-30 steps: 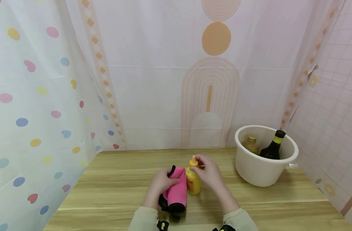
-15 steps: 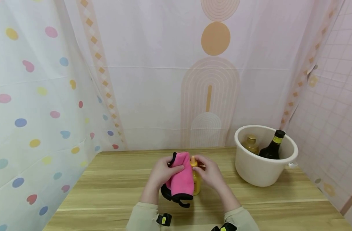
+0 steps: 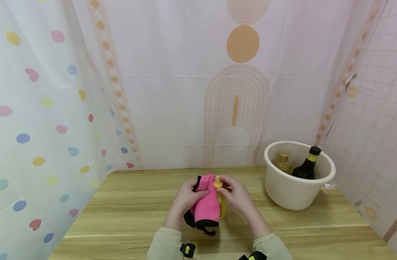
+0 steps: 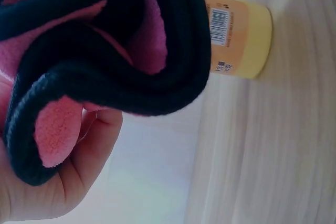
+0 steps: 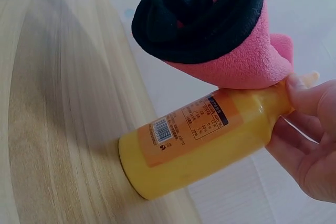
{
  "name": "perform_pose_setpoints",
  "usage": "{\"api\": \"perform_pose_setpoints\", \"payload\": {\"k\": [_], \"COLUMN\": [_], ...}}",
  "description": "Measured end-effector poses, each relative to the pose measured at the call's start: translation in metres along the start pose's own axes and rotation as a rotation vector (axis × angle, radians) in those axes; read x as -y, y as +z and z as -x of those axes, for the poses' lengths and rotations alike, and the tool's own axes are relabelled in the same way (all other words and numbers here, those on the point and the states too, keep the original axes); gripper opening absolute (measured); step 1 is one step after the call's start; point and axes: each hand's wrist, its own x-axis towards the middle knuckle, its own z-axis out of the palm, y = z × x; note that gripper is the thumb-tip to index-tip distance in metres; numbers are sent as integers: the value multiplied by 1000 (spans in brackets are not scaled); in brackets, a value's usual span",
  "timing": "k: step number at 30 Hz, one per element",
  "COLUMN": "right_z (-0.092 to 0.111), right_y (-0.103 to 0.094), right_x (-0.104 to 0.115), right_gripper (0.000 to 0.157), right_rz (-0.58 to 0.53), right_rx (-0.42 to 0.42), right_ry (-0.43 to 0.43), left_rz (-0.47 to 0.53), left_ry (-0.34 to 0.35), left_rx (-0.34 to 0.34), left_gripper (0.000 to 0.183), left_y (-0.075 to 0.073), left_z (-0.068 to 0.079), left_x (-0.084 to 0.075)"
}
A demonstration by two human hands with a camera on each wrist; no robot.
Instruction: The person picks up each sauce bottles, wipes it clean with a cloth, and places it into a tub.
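A folded pink cloth (image 3: 207, 206) with black edging is gripped in my left hand (image 3: 185, 196), its thumb lying across the front. The cloth touches the side of a yellow squeeze bottle (image 5: 210, 145) that stands upright on the table. My right hand (image 3: 235, 193) pinches the bottle at its neck, just below the pale nozzle (image 3: 217, 178). In the left wrist view the black cloth edges (image 4: 178, 93) hang in loose folds and hide the upper part of the bottle. A printed label with a barcode (image 5: 163, 131) shows in the right wrist view.
On the right of the wooden table (image 3: 136, 202) stands a white bucket (image 3: 293, 196). Inside it are a dark bottle (image 3: 306, 169) with a black cap and a gold-capped bottle (image 3: 283, 162). Patterned curtains (image 3: 172, 108) hang behind and at both sides.
My left hand has raised the pink cloth and brought it right, against the bottle, covering part of its left side. My right hand has stayed at the bottle's neck.
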Motion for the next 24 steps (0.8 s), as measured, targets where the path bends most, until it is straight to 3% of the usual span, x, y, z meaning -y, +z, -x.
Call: {"api": "perform_pose_setpoints", "payload": {"k": [24], "right_z": [0], "right_y": [4], "right_x": [-1], "right_gripper": [31], "right_rz": [-7], "right_rx": [-8], "right_ry": [11], "left_rz": [3], "left_ry": [-49], "left_rx": [35], "left_gripper": [24], "left_y": [-5], "left_z": [9], "left_x": [18]}}
